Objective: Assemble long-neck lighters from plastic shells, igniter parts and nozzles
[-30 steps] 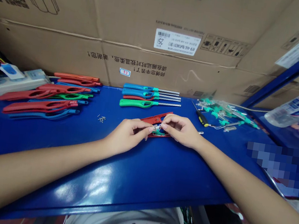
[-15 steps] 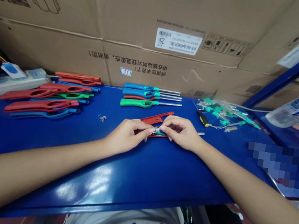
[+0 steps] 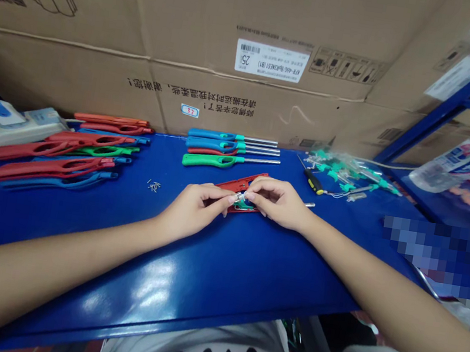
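Both my hands meet over the open red half-shells of a lighter (image 3: 233, 185) lying on the blue table. My left hand (image 3: 194, 208) pinches a small clear and silver part (image 3: 238, 197) between thumb and forefinger. My right hand (image 3: 282, 203) is closed in a pinch at the other end of this part, on something too small to make out. Beneath the fingertips, a green piece (image 3: 243, 205) shows in the lower shell. A metal tube (image 3: 309, 205) sticks out to the right, past my right hand, which hides the middle of the shells.
Small screws (image 3: 153, 186) lie to the left, near stacked lighter shells (image 3: 62, 166) and a power strip (image 3: 5, 131). Long-nosed lighters (image 3: 210, 162) line the back. Rightward are a screwdriver (image 3: 315, 183), green-and-metal lighter inserts (image 3: 346, 173) and a plastic bottle (image 3: 445, 168). Cardboard (image 3: 196, 27) walls the rear.
The camera view has turned slightly, so the scene sits further left. Both hands remain pinched over the red shells, with only slight finger movement.
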{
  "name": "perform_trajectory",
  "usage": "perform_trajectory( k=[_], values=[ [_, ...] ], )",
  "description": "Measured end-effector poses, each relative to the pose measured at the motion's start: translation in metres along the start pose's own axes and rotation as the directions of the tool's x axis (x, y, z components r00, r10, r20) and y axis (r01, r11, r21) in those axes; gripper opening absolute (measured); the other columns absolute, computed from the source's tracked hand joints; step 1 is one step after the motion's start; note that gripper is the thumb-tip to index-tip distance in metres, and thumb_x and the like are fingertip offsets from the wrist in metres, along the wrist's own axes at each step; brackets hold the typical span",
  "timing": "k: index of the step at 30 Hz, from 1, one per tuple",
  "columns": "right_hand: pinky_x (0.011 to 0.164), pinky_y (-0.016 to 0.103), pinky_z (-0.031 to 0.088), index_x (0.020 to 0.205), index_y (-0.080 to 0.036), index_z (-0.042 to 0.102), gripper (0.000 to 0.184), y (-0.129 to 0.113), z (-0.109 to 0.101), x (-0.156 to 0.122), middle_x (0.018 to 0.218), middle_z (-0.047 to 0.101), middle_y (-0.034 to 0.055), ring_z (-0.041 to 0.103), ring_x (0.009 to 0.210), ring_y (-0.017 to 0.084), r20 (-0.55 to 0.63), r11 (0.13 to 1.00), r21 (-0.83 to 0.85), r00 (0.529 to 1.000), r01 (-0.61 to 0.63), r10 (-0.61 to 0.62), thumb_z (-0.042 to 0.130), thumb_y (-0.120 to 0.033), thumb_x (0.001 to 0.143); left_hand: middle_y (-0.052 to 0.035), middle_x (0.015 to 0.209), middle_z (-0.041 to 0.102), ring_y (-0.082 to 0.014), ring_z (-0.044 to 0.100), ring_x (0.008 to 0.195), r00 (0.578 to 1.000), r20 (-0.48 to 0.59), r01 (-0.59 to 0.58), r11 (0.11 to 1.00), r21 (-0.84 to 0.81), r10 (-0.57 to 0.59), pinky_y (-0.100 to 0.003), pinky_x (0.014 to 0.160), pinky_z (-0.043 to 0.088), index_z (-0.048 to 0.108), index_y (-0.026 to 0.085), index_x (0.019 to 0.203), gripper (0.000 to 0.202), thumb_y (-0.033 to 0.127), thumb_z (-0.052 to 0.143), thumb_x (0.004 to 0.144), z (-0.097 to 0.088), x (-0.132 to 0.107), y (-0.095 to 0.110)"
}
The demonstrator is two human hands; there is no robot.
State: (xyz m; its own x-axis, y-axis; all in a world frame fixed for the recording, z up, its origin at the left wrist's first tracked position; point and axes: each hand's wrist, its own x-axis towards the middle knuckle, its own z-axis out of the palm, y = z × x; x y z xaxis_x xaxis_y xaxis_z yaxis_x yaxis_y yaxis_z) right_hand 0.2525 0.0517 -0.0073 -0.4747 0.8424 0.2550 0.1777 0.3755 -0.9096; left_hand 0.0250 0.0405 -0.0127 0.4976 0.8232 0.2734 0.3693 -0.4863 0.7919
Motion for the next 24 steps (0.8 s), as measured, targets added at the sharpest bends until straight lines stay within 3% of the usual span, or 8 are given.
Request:
perform_trajectory(
  k=[8,18,24],
  values=[
    [0.041,0.021,0.037,0.084,-0.017,0.064,0.033,-0.0003,-0.0006,-0.0007,0.073,0.058,-0.0024,0.047,0.046,0.005,-0.007,0.996,0.068,0.999,-0.053,0.054,0.07,-0.049,0.088,-0.0004,0.07,0.071,-0.0165,0.063,0.071,1.0,0.019,-0.004,0.999,0.036,0.004,-0.03,0.078,0.045,0.069,0.019,0.07,0.041,0.042,0.052,0.099,-0.001,0.0014,0.0039],
    [0.041,0.022,0.039,0.083,-0.016,0.067,0.029,0.0017,0.0004,-0.0015,0.082,0.062,0.0006,0.049,0.045,0.005,-0.02,0.999,0.038,1.0,-0.018,0.019,0.071,-0.045,0.087,0.0009,0.067,0.07,-0.0163,0.058,0.07,0.999,0.024,-0.034,0.998,0.058,0.033,-0.03,0.077,0.043,0.067,0.019,0.066,0.043,0.041,0.052,0.1,0.0017,0.0004,-0.0004],
    [0.042,0.021,0.039,0.083,-0.017,0.063,0.034,-0.0023,-0.0033,0.002,0.055,0.055,-0.0062,0.046,0.041,0.007,0.038,0.985,0.074,0.987,-0.159,0.156,0.071,-0.05,0.085,0.0001,0.073,0.071,-0.0172,0.062,0.077,1.0,0.018,-0.017,0.999,0.05,0.016,-0.029,0.078,0.045,0.07,0.019,0.073,0.04,0.041,0.051,0.101,0.0004,-0.0003,0.0013]
  ],
)
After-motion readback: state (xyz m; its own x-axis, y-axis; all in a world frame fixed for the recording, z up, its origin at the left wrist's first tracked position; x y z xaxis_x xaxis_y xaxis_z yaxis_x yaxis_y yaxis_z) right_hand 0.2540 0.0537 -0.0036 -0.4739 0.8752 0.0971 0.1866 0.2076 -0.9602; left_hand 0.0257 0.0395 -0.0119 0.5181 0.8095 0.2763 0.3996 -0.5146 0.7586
